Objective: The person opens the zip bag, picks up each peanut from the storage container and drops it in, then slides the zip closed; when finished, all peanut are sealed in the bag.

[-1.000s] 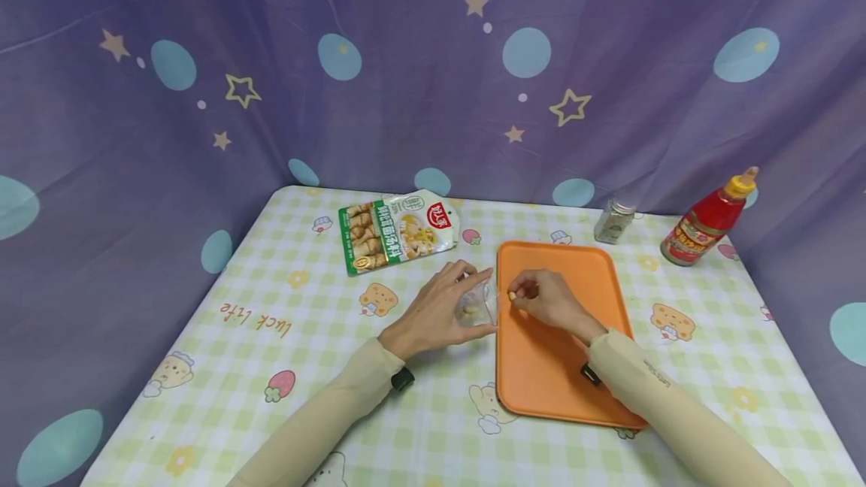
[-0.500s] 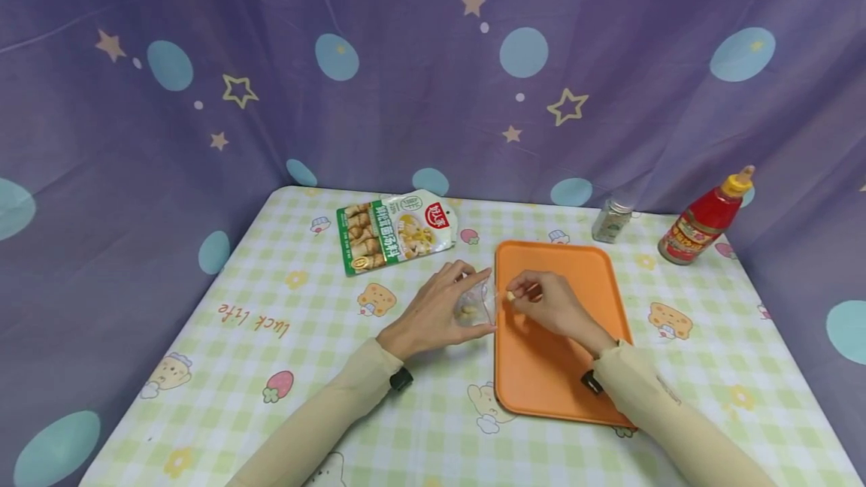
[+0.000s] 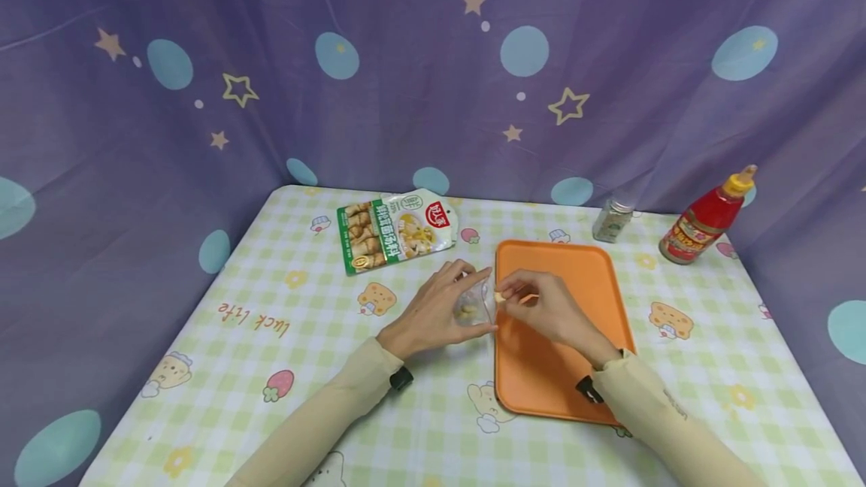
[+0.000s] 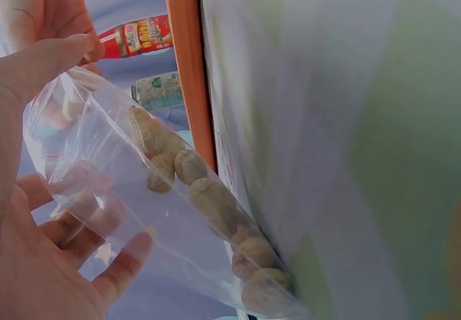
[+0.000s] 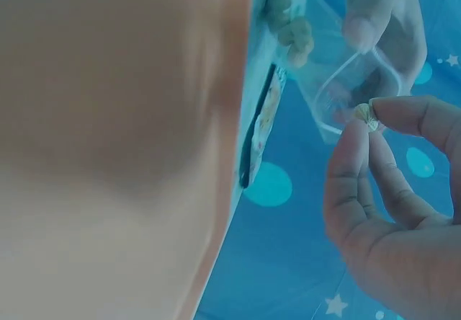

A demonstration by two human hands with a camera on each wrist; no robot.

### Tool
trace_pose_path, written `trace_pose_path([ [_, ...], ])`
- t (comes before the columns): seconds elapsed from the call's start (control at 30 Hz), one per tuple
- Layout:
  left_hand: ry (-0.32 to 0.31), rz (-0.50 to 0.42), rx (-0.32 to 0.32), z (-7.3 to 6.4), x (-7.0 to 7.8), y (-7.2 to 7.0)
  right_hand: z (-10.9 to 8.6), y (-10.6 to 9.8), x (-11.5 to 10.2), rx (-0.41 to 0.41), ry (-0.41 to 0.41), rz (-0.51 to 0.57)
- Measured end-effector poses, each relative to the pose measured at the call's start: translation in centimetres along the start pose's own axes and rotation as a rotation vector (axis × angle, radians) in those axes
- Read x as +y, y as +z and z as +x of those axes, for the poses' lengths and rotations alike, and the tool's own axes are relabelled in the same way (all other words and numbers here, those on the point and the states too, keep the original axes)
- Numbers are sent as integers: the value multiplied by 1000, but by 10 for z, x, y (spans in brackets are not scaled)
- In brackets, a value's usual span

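Observation:
My left hand (image 3: pixel 436 312) holds a clear plastic bag (image 4: pixel 108 154) at its mouth, thumb and fingers spread so that the bag gapes to the right. Several tan, unshelled peanuts (image 4: pixel 216 201) lie along the lower side of the bag in the left wrist view. Between thumb and fingertips, my right hand (image 3: pixel 546 307) pinches one more peanut (image 5: pixel 366 117) right at the bag's mouth. Whether that peanut has passed the rim, I cannot tell. Beneath the right hand is an orange tray (image 3: pixel 561 374).
A green and white food pouch (image 3: pixel 398 231) lies flat behind the left hand. Beyond the tray stand a small glass spice jar (image 3: pixel 612 222) and a red sauce bottle (image 3: pixel 704 224) with a yellow cap. A purple curtain (image 3: pixel 406 119) hangs behind the checked tablecloth (image 3: pixel 271 374).
My right hand has moved left with the pinched peanut, from over the tray's left part to the mouth of the bag. The left hand and the bag have stayed nearly still.

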State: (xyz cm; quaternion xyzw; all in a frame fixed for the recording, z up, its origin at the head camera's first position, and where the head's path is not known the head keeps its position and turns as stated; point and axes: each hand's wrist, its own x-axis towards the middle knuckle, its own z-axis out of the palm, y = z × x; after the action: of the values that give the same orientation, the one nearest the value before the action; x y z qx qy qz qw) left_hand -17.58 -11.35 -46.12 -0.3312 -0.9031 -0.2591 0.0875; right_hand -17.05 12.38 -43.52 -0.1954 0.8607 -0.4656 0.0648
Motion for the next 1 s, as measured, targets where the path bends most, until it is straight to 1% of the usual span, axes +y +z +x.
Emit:
trace_pose_path([
  [0.17,-9,-10,-5,0,0,-1,0,5,-9,-26,-24,42],
  [0.3,-11,-10,-4,0,0,-2,4,9,-14,-22,-40,35],
  [0.43,-3,-16,4,0,-1,-2,8,11,-15,14,-43,14],
  [0.53,9,-17,-1,1,-2,-3,10,10,-13,49,-54,8],
  [0.67,19,-8,-8,1,-1,-4,11,7,-12,72,-63,12],
  [0.83,12,-2,-2,2,-1,-5,9,3,-12,98,-35,8],
  [0.93,5,-8,-2,2,-1,-4,7,4,-7,123,0,-13],
  [1.0,-1,-10,-5,1,-1,-3,6,6,-3,123,30,-25],
])
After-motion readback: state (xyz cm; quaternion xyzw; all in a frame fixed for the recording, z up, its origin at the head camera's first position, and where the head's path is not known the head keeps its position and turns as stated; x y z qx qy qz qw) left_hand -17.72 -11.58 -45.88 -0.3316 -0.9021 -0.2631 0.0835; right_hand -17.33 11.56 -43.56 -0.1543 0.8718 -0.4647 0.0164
